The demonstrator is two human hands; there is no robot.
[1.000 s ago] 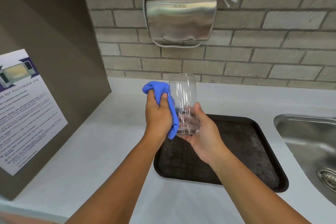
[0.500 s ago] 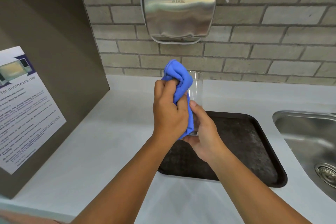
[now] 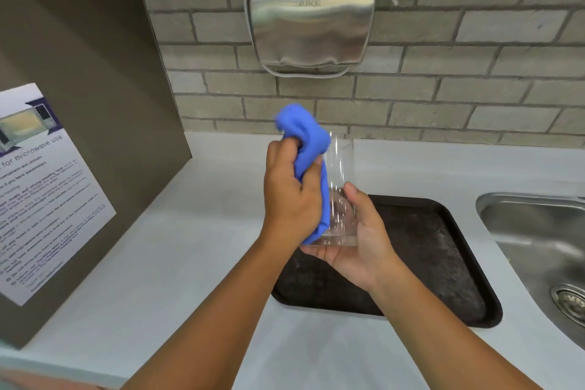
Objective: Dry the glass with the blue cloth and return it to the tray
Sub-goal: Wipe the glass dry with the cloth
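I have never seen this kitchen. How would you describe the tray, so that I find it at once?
Start at the steel hand dryer on the brick wall and look straight down to the pale counter. The tray lies flat there, just left of the steel sink, below the two hands. It is the only dark thing on the counter: a shallow, near-black rectangle with rounded corners.

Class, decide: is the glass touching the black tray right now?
Apart. The head view shows the glass held up in the right hand, whose palm lies between its base and the tray.
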